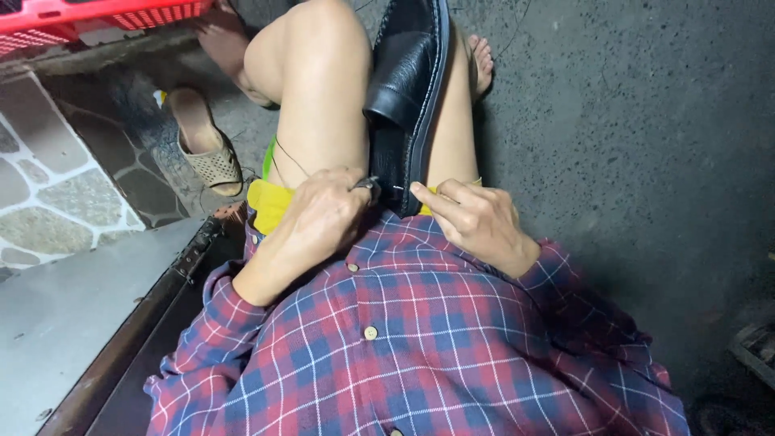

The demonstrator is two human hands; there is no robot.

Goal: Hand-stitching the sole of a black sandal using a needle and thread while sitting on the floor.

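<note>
A grey concrete floor [630, 145] filled the right and far side, with stone paving and a red crate [121, 16] at the far left. Nearest was a plaid shirt [404, 339], and beyond it bare knees clamped a black shoe [408, 73] on edge, toe far and heel near, just above yellow shorts [266, 202]. A tan sandal [206, 149] lay on the floor to the left.

The left hand [323, 214] was curled nearly closed around a small metal tool [367, 184] (an awl or needle, it seemed), its tip at the shoe's near end. The right hand [476, 220] was loosely folded and gripped nothing, its forefinger pressed against the sole's rim. A thin dark thread [291, 161] ran over the left thigh.

Judging by this, hand-stitching along the sole seam was under way, at the heel. A next stitch would call for steady knees, the forefinger bracing the rim, and the point driven squarely through.

The tool's tip and any stitch holes were too small to make out. The shoe's toe was cut off by the frame, and where the thread ended could not be told.
</note>
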